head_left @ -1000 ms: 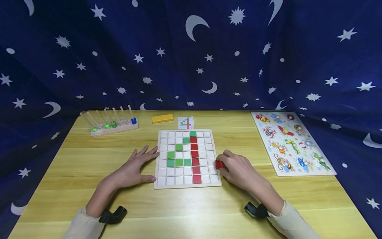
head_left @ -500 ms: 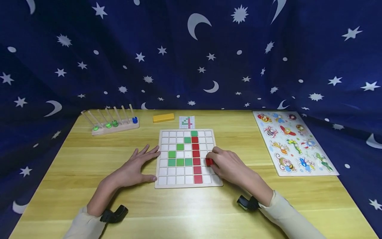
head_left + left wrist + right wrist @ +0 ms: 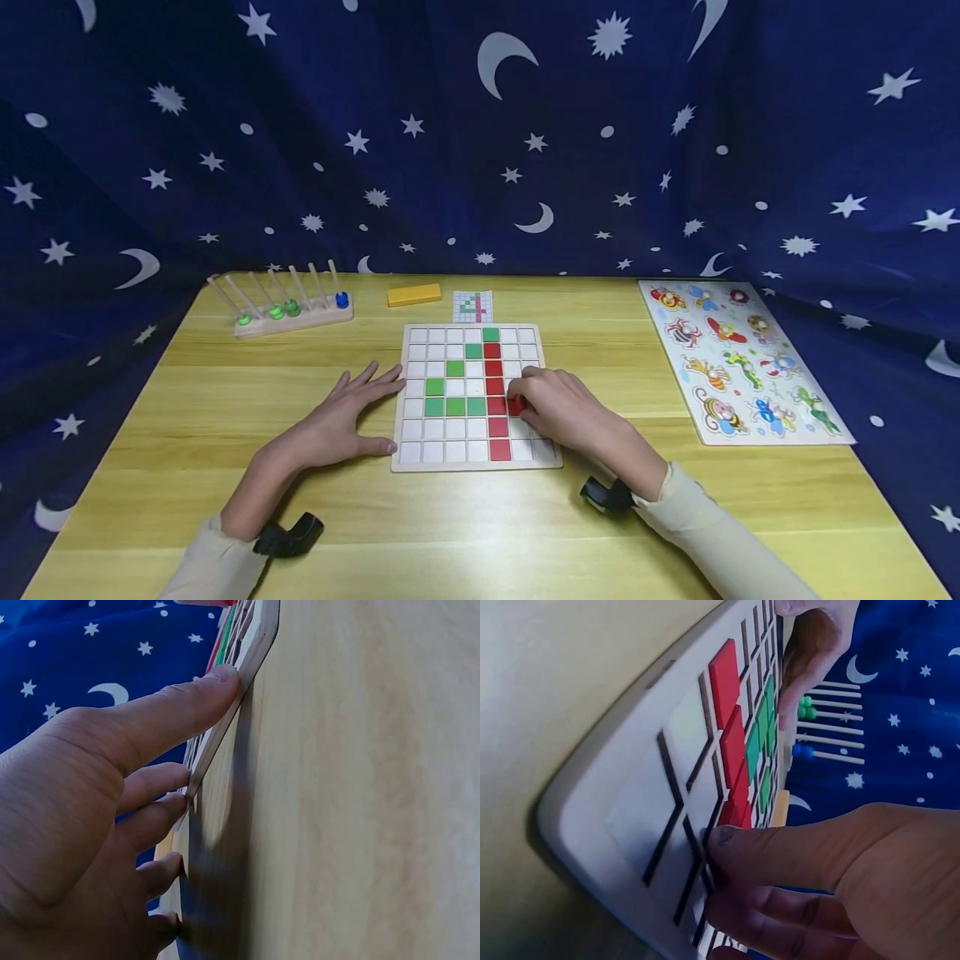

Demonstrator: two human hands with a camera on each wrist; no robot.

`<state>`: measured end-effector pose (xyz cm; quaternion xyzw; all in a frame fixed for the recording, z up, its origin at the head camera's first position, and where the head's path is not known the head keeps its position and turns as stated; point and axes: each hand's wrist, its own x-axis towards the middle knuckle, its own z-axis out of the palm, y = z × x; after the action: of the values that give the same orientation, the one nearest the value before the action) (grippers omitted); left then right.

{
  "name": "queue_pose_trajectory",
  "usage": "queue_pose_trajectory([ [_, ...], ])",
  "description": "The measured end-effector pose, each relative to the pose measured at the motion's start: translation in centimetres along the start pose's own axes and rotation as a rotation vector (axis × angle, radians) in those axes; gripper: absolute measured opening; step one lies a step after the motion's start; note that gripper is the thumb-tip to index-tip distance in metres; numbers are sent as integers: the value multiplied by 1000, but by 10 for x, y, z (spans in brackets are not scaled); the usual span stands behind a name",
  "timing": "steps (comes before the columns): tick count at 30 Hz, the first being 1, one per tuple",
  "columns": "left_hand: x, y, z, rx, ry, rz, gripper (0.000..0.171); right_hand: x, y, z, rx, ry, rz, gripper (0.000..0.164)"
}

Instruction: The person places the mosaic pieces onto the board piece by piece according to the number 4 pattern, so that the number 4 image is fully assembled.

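A square wooden grid board (image 3: 465,467) lies flat, its cells white, red and green. Red tiles (image 3: 498,427) run down one column; green tiles (image 3: 455,407) form a diagonal and a short row left of it. My right hand (image 3: 573,410) pinches a small red tile (image 3: 515,406) at the cell just right of the red column; in the right wrist view the thumb (image 3: 780,851) and fingers mostly hide it. My left hand (image 3: 333,425) is spread at the board's left edge, thumb and fingertips touching the rim (image 3: 255,664), fingers relaxed.
Behind the board lie a small pattern card (image 3: 473,307) and a yellow oblong box (image 3: 415,295). A wooden peg stand (image 3: 318,317) with green and blue beads is back left. An insect picture puzzle (image 3: 750,438) lies right. A starry blue curtain (image 3: 435,75) hangs behind.
My right hand has carried the red tile leftward from the board's right edge to beside the red column. The left hand stays at the board's left edge.
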<state>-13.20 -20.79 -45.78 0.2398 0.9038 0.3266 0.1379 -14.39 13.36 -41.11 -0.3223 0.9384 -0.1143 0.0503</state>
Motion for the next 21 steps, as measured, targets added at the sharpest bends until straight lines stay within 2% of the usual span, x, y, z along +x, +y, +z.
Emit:
queue_pose_trajectory([
  [5, 0, 0, 0, -5, 1, 3, 90, 3, 0, 0, -4, -4, -3, 16],
  [13, -2, 1, 1, -17, -2, 10, 90, 3, 1, -3, 28, -36, 39, 13],
  [21, -1, 1, 2, -15, -2, 6, 90, 3, 4, -5, 48, -49, 34, 14],
])
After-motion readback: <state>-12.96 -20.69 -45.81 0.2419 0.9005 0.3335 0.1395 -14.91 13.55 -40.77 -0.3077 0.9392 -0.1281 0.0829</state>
